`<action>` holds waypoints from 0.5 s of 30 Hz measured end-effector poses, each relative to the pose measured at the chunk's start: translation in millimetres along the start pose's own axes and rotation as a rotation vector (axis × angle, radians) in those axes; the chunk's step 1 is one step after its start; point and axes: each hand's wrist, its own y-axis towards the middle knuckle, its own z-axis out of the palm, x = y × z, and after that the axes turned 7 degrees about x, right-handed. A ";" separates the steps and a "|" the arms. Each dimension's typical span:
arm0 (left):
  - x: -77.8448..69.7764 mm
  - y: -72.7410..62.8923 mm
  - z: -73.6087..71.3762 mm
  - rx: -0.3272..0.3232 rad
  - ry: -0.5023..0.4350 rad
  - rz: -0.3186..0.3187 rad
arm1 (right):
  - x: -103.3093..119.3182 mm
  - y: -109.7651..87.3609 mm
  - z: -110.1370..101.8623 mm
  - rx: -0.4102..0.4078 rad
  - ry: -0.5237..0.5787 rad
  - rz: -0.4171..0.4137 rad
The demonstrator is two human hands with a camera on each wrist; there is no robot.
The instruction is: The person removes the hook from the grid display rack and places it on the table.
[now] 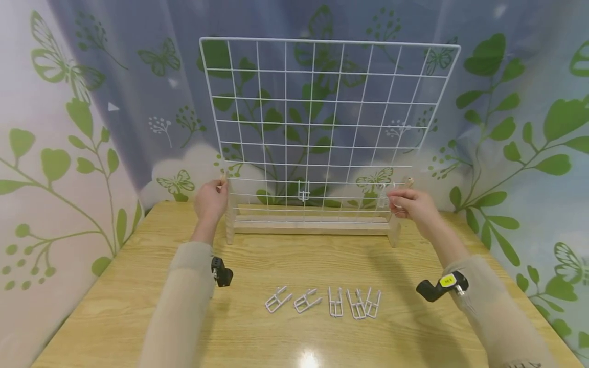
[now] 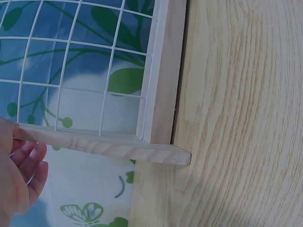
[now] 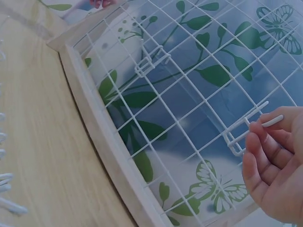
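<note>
A white wire grid panel [image 1: 314,70] stands upright in a wooden stand [image 1: 310,230] towards the back of the table. My left hand [image 1: 210,203] grips the stand's left side post [image 2: 109,150] near its top, thumb and fingers around the wood. At the panel's lower right, my right hand [image 1: 412,208] pinches a white wire hook [image 3: 273,121] by one prong, its looped end right at the grid wires. Another white wire hook [image 1: 303,194] hangs on the lower middle of the grid, prongs pointing out.
Several loose white wire hooks [image 1: 336,302] lie in a row on the wooden table [image 1: 257,266] in front of the stand, the two rightmost overlapping. A curtain [image 1: 179,117] with green leaves and butterflies hangs close behind the panel and along both sides.
</note>
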 end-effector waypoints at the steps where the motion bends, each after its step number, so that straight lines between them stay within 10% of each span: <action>1: 0.2 -0.4 -0.3 0.001 0.001 0.000 | -1.8 -3.0 0.0 0.005 -0.009 0.010; 15: 0.4 -2.1 -1.4 -0.011 0.028 0.010 | -22.8 -38.8 1.4 0.068 -0.051 0.062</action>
